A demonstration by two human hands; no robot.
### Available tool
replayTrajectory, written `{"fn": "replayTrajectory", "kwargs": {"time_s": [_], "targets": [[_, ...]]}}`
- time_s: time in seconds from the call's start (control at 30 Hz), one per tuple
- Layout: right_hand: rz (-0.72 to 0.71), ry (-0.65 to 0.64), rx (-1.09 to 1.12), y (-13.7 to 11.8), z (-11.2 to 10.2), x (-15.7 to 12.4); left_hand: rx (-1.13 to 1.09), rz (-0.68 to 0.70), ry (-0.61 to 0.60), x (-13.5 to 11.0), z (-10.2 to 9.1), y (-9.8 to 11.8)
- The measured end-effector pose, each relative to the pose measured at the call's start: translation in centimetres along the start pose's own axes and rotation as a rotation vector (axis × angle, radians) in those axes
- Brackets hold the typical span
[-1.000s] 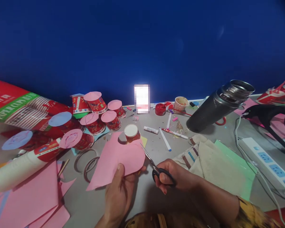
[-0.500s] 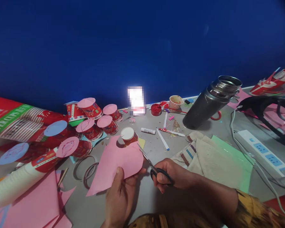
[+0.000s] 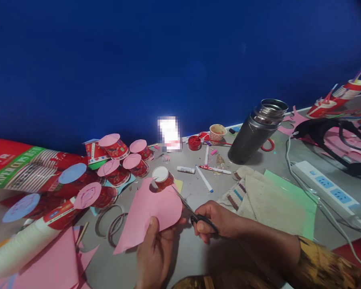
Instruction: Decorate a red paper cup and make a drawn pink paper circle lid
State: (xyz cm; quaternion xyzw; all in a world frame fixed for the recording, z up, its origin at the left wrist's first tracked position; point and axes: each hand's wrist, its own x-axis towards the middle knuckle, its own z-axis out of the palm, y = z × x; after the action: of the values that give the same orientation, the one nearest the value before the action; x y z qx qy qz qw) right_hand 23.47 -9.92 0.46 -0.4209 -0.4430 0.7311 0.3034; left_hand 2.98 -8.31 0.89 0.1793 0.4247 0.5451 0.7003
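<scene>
A thin pink sheet of paper with a rounded right side and a curved notch in its far edge (image 3: 156, 208) is held just above a grey counter (image 3: 104, 261), in front of an upturned red paper cup with a white base (image 3: 161, 176). Its near edge is pinched by the left hand (image 3: 156, 249), with the thumb laid on top and the fingers tucked beneath. A pair of metal scissors with black handles (image 3: 192, 212) is gripped by the right hand (image 3: 213, 218), whose fingers are closed around the loops. The blades are pointed at the sheet's upper right edge; whether the paper is bitten by them cannot be told.

The sheet is probably very light and limp, easily creased or torn, and not especially slippery. It is best held flat between thumb and fingers, close to the cut but clear of the blades. The scissors look stiff and heavier, and are best taken by the loops.

Compared with half a second ago, the view is tilted: the cups on the left are seen lower, and a dark metal flask (image 3: 254, 134) is shifted leftward. The grip of both hands is almost unchanged, and no clear progress in the cut is shown.
</scene>
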Motion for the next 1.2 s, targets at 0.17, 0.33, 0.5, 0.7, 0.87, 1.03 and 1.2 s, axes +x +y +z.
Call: {"fn": "replayTrajectory", "kwargs": {"time_s": [0.17,0.33,0.5,0.7,0.87,1.03,1.2], "targets": [[0.002,0.011,-0.012,-0.1,-0.09,-0.08,-0.018,-0.009,0.001,0.09,-0.06,0.08],[0.007,0.007,-0.029,0.21,-0.25,0.01,0.013,0.011,0.019,0.11,-0.24,0.0],[0.007,0.008,-0.003,0.12,-0.23,0.0,0.098,0.033,0.083,-0.12,-0.25,-0.09],[-0.007,0.005,-0.026,-0.02,-0.32,-0.1,0.09,0.047,0.085,-0.09,-0.11,-0.05],[-0.001,-0.006,-0.004,0.14,-0.34,-0.02,0.082,0.026,0.047,-0.04,-0.32,0.09],[-0.006,-0.005,-0.001,0.02,-0.28,-0.05,0.09,0.04,0.076,-0.05,-0.44,-0.08],[0.0,-0.007,0.005,0.14,-0.26,-0.03,0.054,0.041,0.069,0.02,-0.49,0.0]]}}
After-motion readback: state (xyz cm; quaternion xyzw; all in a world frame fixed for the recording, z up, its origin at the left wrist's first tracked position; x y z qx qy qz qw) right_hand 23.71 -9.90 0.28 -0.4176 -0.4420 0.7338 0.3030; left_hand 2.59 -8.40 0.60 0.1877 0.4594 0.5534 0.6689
